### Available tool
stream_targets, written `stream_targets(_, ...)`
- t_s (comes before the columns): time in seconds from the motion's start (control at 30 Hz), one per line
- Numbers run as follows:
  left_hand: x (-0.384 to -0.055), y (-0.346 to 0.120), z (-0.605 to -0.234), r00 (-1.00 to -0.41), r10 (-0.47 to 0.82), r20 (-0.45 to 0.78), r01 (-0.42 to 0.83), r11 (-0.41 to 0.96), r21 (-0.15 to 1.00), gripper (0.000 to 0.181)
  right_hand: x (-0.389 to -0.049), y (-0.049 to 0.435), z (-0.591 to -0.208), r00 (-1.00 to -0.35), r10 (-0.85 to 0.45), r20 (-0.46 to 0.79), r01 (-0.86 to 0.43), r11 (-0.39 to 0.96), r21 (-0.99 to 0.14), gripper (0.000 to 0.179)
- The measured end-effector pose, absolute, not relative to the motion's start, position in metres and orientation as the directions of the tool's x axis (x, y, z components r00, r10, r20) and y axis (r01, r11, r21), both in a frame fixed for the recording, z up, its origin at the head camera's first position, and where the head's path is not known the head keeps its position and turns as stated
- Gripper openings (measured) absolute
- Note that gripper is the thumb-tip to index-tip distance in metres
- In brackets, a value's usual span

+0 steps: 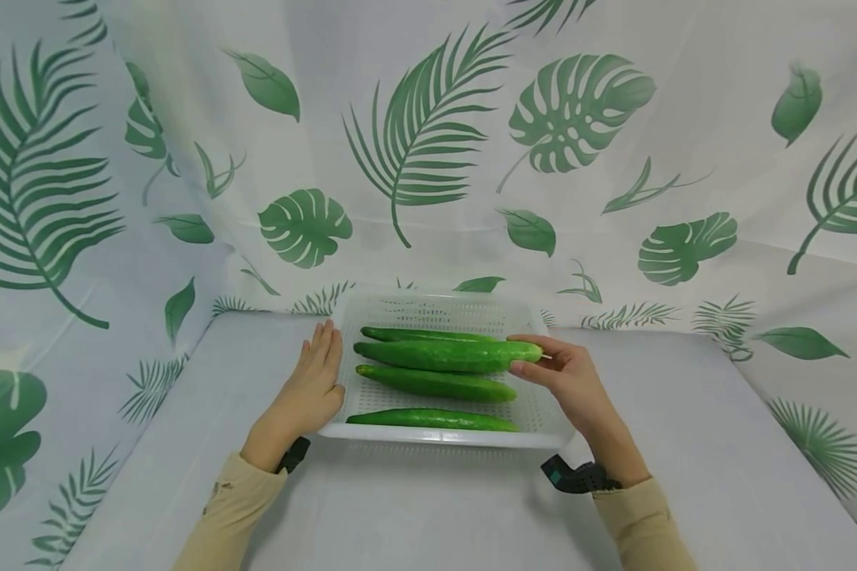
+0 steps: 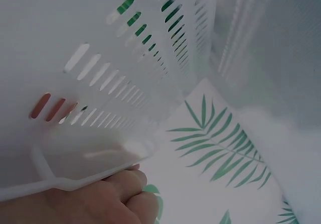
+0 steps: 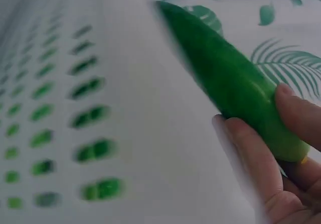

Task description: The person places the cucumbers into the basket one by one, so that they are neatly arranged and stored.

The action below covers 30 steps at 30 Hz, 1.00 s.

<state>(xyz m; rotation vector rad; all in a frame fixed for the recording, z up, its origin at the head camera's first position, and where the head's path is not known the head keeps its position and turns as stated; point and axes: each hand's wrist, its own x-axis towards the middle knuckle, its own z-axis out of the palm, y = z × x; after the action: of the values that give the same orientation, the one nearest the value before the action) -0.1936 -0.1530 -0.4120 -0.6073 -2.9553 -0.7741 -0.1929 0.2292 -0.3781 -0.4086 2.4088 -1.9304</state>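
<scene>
A white perforated plastic basket [image 1: 443, 434] holds several green cucumbers lying crosswise. My right hand [image 1: 567, 379] grips the right end of one cucumber [image 1: 443, 356], with thumb and fingers on opposite sides. In the right wrist view, this cucumber [image 3: 235, 83] shows above the basket wall [image 3: 165, 133], which hides part of it. A thin cucumber [image 1: 424, 334] lies behind it; another cucumber [image 1: 436, 385] is just in front, and one more [image 1: 432, 419] lies along the front wall. At the basket's left rim, my left hand [image 1: 310, 385] rests with straight fingers; skin shows through the slots in the left wrist view.
A pale table surface [image 1: 428, 507] lies under the basket. Leaf-printed white curtains [image 1: 428, 262] stand close behind the basket and at both sides. Each wrist carries a black strap, one on the left [image 1: 296, 454] and one on the right [image 1: 582, 476].
</scene>
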Motion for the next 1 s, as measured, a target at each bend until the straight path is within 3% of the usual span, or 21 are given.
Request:
stream_targets(0.33,-0.193,-0.153,-0.411,-0.924,0.369,0.103,0.371,0.796,0.478,0.077,-0.189,0.213,-0.394,-0.961,-0.277,-0.008,-0.087,0.328,-0.941,0.044)
stream_targets(1.0,-0.195,-0.154,-0.413,-0.922,0.369,0.118,0.38,0.799,0.466,0.078,-0.193,0.207,-0.401,-0.954,-0.298,0.031,-0.179,0.483,-0.857,0.037)
